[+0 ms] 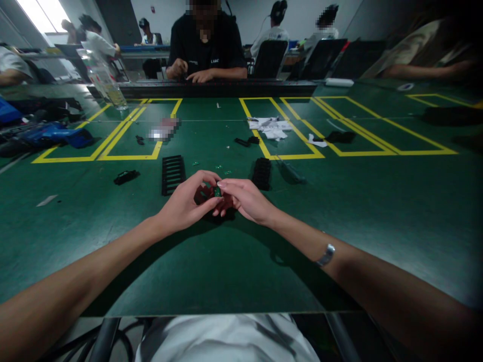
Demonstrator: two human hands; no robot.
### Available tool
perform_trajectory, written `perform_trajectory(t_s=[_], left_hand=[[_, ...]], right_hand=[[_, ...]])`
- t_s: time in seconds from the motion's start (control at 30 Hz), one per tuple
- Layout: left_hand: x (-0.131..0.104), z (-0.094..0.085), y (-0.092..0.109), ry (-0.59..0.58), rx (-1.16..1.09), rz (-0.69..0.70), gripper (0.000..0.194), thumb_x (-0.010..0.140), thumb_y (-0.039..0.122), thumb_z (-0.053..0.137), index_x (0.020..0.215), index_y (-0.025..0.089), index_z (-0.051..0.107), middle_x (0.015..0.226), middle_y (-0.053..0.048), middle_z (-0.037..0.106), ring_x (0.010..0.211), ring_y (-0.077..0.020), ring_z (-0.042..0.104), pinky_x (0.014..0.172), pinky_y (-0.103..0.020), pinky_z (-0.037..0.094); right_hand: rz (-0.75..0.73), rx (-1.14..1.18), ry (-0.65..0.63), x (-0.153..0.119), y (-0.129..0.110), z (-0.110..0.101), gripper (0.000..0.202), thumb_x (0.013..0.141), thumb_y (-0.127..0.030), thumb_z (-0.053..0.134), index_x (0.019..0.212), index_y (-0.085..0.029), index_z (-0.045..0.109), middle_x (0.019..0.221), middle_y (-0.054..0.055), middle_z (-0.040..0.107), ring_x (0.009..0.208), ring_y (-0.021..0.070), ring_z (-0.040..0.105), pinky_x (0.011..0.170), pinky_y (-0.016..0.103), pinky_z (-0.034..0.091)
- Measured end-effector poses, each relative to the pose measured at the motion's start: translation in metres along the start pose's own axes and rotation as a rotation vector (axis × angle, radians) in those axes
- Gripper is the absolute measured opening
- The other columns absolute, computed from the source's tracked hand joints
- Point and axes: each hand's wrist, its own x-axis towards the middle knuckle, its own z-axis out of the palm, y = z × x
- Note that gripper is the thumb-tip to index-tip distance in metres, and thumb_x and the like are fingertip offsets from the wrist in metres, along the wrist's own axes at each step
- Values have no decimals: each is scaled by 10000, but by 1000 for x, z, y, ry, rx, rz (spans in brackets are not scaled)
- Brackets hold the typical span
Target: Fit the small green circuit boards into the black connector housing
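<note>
Above the near part of the table, my left hand (190, 201) and my right hand (251, 201) meet at a small green piece (218, 191) that looks like a little circuit board. Thumb and fingers of both hands close on it from either side; part of it is hidden. Just beyond my left hand lies a black slotted rack (172, 173). A second black rack (261, 173), its slots looking filled, lies beyond my right hand. Between the racks are a few tiny green pieces (219, 167) on the table.
Yellow tape outlines (283, 157) mark the green table (241, 271). Small black parts (126, 176), white papers (269, 126) and a clear plastic bag (290, 171) lie about. A bottle (107, 83) stands far left. Across a black bar (204, 89) sits a person (206, 45).
</note>
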Motion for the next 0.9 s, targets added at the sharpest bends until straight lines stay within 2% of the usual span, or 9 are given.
perform_trajectory(t_s=[0.2, 0.4, 0.63, 0.9], left_hand=[[0, 0, 0, -4, -5, -11, 259, 877, 230, 679, 1077, 193, 519, 1235, -116, 617, 960, -184, 663, 735, -292, 570], [0, -1, -1, -10, -31, 0, 237, 882, 215, 662, 1080, 193, 533, 1233, -122, 612, 1071, -216, 648, 814, -330, 580], [0, -1, -2, -10, -36, -4, 225, 891, 214, 659, 1075, 196, 532, 1233, -121, 612, 1040, -204, 654, 791, -317, 581], [0, 0, -3, -8, -25, 6, 229, 887, 213, 660, 1077, 194, 535, 1224, -121, 615, 1043, -205, 646, 805, -324, 577]], right_hand=[[-7, -5, -7, -1, -2, 0, 254, 923, -395, 653, 912, -141, 644, 734, 39, 697, 650, 169, 732, 550, 230, 563], [-5, -64, 10, 0, -2, 2, 262, 878, -380, 717, 949, -134, 659, 752, 35, 715, 643, 157, 729, 544, 220, 558], [-29, -176, 30, -1, -3, 5, 292, 863, -400, 732, 916, -124, 652, 712, 35, 710, 625, 153, 719, 539, 225, 559], [-24, -192, 33, -2, -6, 6, 270, 875, -384, 721, 910, -125, 649, 699, 36, 708, 626, 158, 722, 543, 230, 560]])
